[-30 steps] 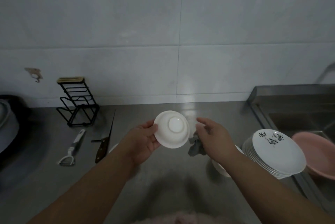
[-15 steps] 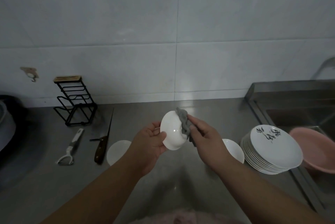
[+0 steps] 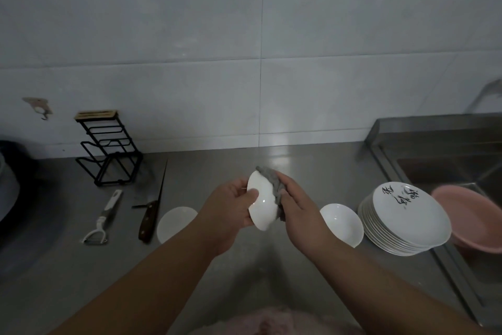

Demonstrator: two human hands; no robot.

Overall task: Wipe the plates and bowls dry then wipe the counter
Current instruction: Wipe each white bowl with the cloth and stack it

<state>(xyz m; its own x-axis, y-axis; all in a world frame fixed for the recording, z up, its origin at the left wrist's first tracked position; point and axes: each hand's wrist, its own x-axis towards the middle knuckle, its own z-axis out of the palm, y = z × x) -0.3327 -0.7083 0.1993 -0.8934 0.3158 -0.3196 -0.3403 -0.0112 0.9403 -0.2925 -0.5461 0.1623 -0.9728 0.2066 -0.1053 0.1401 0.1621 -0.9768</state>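
Now | left hand [image 3: 226, 211] grips glossy round bowl [image 3: 262, 205] | right hand [image 3: 298, 209] presses crumpled grey cloth [image 3: 273, 184]

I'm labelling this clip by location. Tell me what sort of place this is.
Most likely a home kitchen: a stainless steel counter runs along a tiled wall beside a sink, with a stack of plates and a kitchen knife lying out.

Knife [image 3: 152, 207] between peeler [image 3: 102, 219], bowl [image 3: 175, 223].
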